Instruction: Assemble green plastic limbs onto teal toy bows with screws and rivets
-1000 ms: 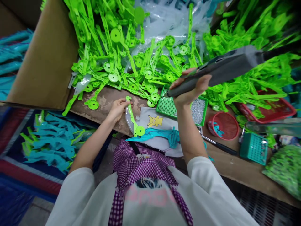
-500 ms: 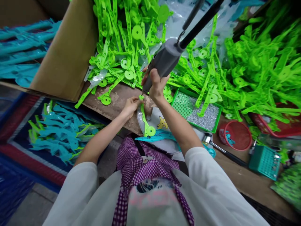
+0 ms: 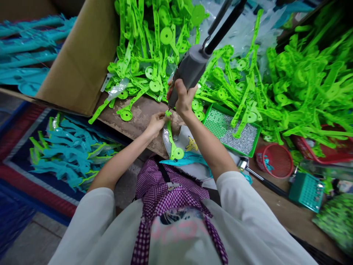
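My right hand (image 3: pixel 183 97) is wrapped round a grey electric screwdriver (image 3: pixel 191 68), which hangs tilted from a cord and spring. Its bit points down at the upper end of a green plastic part (image 3: pixel 171 138) with a round disc at its lower end. My left hand (image 3: pixel 157 123) pinches that upper end beside the bit. A clear plastic piece or wrap lies along the part's left side. Beneath the disc is a blue plastic piece (image 3: pixel 184 161), resting on a grey cloth with a yellow cartoon figure (image 3: pixel 191 143). Whether the bit sits in a screw is too small to tell.
Piles of green parts (image 3: pixel 311 81) cover the bench's back and right. A green tray (image 3: pixel 255 141) of small screws, a hammer (image 3: pixel 261 178), a red basket (image 3: pixel 275 160) and a teal basket (image 3: pixel 306 191) stand to the right. A cardboard box (image 3: pixel 74 55) and assembled blue-green pieces (image 3: pixel 66 151) are left.
The view has shifted slightly. Both hands keep their holds, with the screwdriver still at the upper end of the green part.
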A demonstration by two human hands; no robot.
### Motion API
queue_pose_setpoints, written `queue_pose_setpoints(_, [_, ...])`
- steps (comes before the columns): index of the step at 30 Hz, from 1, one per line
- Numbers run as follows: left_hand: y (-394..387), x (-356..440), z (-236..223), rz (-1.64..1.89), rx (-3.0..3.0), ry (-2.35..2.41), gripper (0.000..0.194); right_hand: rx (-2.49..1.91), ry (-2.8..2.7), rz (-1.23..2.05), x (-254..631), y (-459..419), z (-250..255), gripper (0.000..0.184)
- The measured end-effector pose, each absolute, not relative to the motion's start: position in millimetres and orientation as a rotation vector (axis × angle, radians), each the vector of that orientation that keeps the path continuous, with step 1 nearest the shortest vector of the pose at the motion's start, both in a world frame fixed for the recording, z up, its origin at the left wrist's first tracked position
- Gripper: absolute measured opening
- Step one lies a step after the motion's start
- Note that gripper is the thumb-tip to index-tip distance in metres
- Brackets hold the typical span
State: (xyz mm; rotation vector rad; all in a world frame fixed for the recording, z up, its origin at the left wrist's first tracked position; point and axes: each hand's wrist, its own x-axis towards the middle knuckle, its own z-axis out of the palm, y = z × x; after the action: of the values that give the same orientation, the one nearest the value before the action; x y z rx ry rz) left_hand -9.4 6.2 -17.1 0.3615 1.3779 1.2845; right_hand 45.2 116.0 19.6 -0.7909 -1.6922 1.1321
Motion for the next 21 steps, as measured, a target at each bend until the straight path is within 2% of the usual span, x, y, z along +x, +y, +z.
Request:
queue_pose_setpoints(7, [6.1, -5.5, -21.4, 1.331, 0.324, 1.341, 0.017, -0.774, -1.695, 1.142, 44.2, 113.0, 16.1, 0.070])
queue_pose_setpoints(14, [4.8, -8.8, -18.5, 1.309, 0.357, 1.342, 0.023, -0.765, -1.655, 1.160, 48.6, 116.7, 22.9, 0.068])
queue_pose_setpoints(18, [-2.5, -16.3, -8.3, 1.207, 0.346, 1.365, 0.045, -0.749, -1.396, 1.064, 92.3, 120.4, 58.8, 0.069])
queue_pose_setpoints(21, [-20.5, -22.0, 1.4, 1.155, 0.335, 1.333, 0.065, -0.732, -1.244, 0.995, 141.5, 113.2, 79.4, 0.063])
